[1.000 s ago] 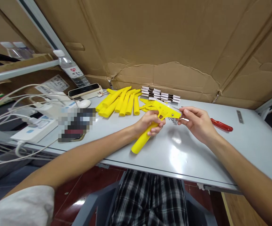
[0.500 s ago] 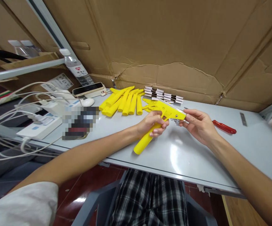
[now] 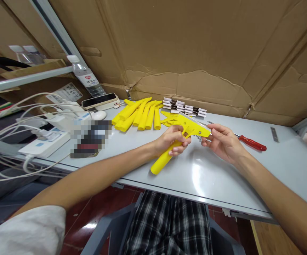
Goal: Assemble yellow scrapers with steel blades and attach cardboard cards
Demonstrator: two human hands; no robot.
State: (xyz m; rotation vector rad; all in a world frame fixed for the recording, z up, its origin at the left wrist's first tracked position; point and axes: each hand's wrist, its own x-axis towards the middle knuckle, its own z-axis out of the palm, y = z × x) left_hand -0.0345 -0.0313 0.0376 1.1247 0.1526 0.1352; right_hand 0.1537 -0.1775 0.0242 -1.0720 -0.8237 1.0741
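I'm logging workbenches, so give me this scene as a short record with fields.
Left hand: wrapped around the grip of a yellow tool
Right hand: fingers at the tool's opposite end; whether they grip it is unclear
Back of table: yellow handles, black-and-white stacks
Right side: red-handled screwdriver, metal strip
Left side: phone, water bottle, power strip

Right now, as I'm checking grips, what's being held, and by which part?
The left hand grips the yellow tool high on its handle; the right hand is at its front tip, hold unclear.
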